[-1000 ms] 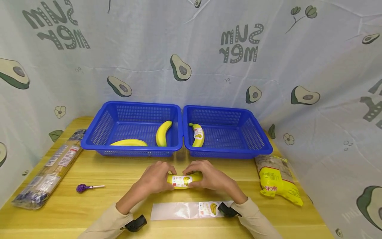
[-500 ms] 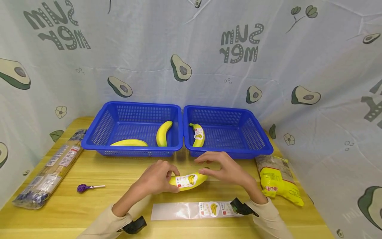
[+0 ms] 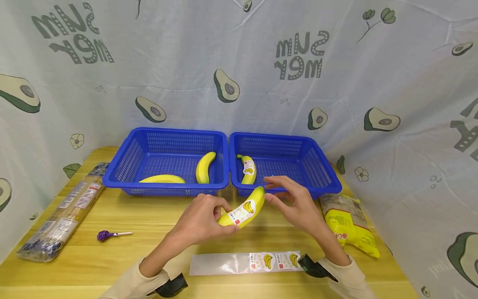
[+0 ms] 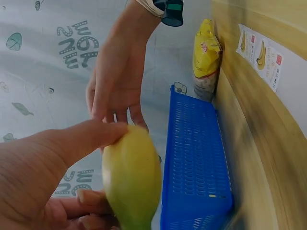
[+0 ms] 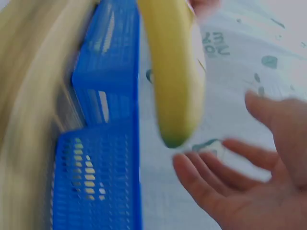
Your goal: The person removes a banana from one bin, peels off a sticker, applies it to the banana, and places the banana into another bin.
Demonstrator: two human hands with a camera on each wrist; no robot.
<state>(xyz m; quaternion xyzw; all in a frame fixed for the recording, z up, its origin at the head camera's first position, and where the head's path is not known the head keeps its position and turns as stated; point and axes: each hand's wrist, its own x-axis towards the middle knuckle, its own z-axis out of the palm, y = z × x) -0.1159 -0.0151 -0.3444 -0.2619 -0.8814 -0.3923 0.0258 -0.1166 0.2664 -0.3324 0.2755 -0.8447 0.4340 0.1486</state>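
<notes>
My left hand (image 3: pixel 203 218) grips the lower end of a yellow banana (image 3: pixel 257 202) between thumb and fingers. A white sticker (image 3: pixel 242 213) with a banana picture is on the banana's side. Its greenish tip slants up to the right, in front of the right blue basket (image 3: pixel 287 193). My right hand (image 3: pixel 296 203) has its fingers spread close to that tip, holding nothing; the right wrist view shows a gap between the fingers and the banana (image 5: pixel 175 91). Below on the table lies a clear strip (image 3: pixel 220 264) with two banana stickers (image 3: pixel 274 261) at its right end.
In the left blue basket (image 3: pixel 164 189) lie two plain bananas (image 3: pixel 203 168); the right basket holds a stickered one (image 3: pixel 248 176). A purple lollipop (image 3: pixel 104 236) and a long clear-wrapped package (image 3: pixel 67 216) lie on the left, a yellow bag (image 3: pixel 349 224) on the right.
My right hand has let go of the banana and moved right and up. My left hand has lifted the banana and tilted its right end upward, towards the right basket.
</notes>
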